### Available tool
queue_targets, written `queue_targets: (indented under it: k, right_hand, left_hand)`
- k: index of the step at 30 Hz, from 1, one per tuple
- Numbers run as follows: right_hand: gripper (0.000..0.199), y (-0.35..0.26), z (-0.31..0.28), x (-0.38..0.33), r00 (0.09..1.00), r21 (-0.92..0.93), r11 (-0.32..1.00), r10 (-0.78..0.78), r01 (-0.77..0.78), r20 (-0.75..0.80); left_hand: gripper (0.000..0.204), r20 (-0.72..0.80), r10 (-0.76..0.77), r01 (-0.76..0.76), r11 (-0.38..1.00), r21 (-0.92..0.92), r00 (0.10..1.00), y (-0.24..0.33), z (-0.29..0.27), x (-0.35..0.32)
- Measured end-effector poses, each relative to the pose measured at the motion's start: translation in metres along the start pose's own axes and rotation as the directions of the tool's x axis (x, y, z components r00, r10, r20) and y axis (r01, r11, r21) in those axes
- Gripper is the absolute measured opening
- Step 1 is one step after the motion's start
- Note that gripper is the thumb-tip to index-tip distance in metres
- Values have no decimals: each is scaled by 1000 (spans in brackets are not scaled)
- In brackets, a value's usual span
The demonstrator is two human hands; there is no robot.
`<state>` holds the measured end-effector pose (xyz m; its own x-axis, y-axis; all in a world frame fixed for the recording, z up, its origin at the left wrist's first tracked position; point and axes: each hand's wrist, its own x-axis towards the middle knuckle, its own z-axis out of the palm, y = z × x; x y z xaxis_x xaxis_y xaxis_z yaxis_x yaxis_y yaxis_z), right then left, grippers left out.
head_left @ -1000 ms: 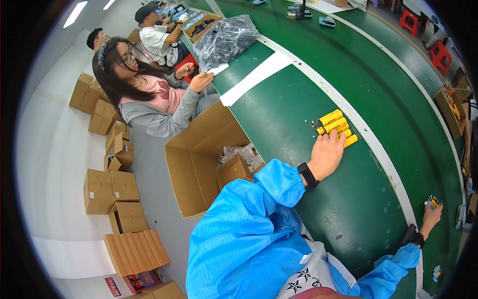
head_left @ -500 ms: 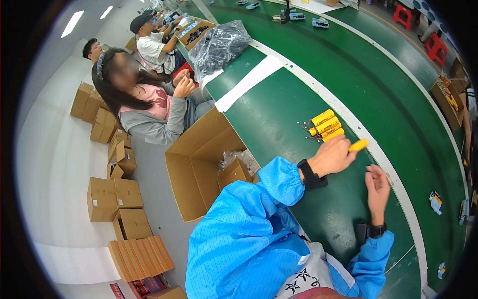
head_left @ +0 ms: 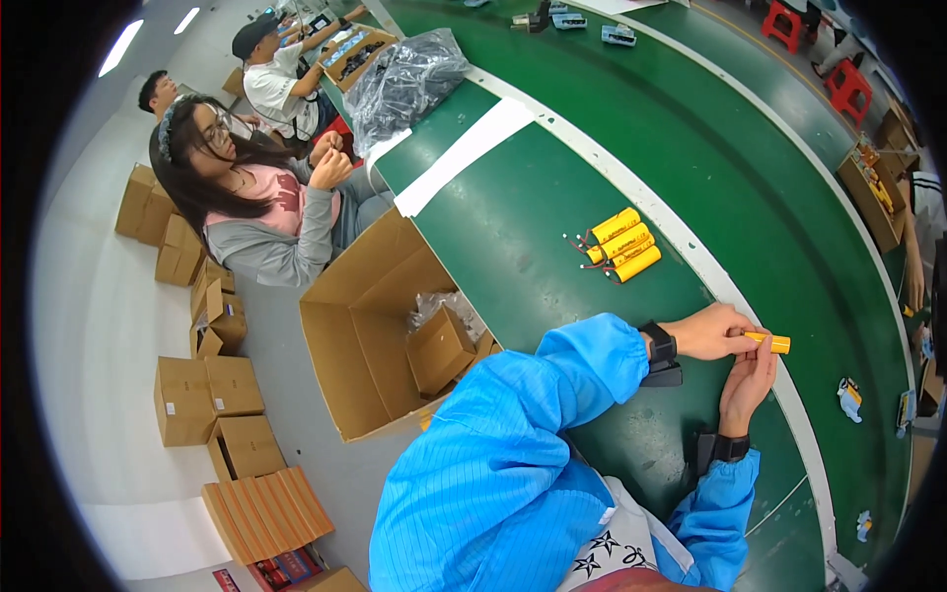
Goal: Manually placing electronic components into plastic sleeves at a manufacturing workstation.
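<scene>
A yellow cylindrical battery [head_left: 779, 344] lies across the fingers of both my hands, above the white edge strip of the green bench. My left hand [head_left: 708, 332] comes over from the left and pinches one end. From below, my right hand [head_left: 747, 383] meets it with raised fingertips closed against the battery; their exact grip is partly hidden. Farther off to the left, a small group of like yellow batteries [head_left: 634, 262] lies side by side on the bench, thin dark and red leads with white plugs at their left ends.
An open cardboard box [head_left: 340, 370] stands against the bench's left side. White paper [head_left: 464, 158] and a grey plastic bag [head_left: 409, 84] lie farther up. A green belt [head_left: 750, 227] with small blue devices [head_left: 619, 36] curves past on the right. A co-worker [head_left: 266, 197] sits at left.
My left hand has carried the battery away from the group, right and nearer, to my right hand. My right hand has risen slightly and closed its fingertips against the battery. The view has shifted slightly.
</scene>
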<state>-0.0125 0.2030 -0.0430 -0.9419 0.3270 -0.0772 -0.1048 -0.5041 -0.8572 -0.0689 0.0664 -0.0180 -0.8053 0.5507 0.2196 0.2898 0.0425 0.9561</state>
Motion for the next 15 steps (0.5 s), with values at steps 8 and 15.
queue_targets:
  k: [8,15]
  right_hand:
    - [28,9,-23,5,987,-381,924,42,22,157]
    - [36,1,7,-10,966,-533,845,94,52,243]
  left_hand:
    - [12,-266,-203,121,948,-295,942,-21,-8,4]
    - [9,-245,-192,110,943,-313,950,-18,-9,3]
